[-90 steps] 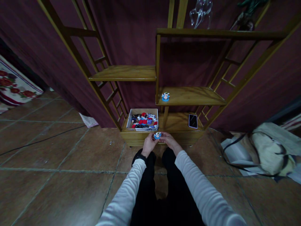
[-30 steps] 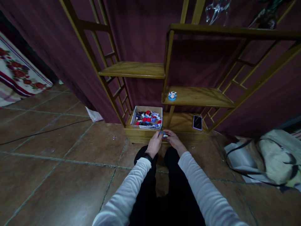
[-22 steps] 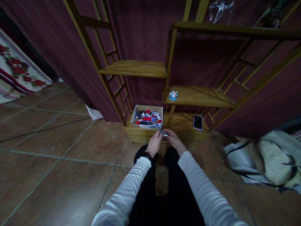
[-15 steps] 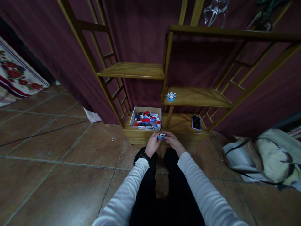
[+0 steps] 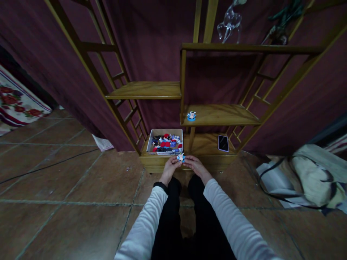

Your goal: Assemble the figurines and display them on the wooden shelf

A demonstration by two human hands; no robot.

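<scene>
Between my fingertips is a small toy figurine [image 5: 180,157] on a blue base, held upright in front of the low shelf. My left hand [image 5: 170,168] grips it from the left, and my right hand [image 5: 197,166] closes on its right side. Just beyond them sits an open cardboard box [image 5: 149,142] filled with several small figurines in red, white, purple and black. A similar figurine [image 5: 191,116] with a blue base stands at the left end of the middle right shelf.
The wooden shelf unit [image 5: 146,94] stands before a dark red curtain. A phone [image 5: 223,143] lies on its bottom board. A clear glass horse [image 5: 230,24] and a dark green ornament [image 5: 283,25] stand on the upper shelf. Bags [image 5: 311,177] lie on the floor at right.
My hands have tilted the figurine up so its front shows more, and moved slightly left in view. My view has tipped upward, showing more of the upper shelf.
</scene>
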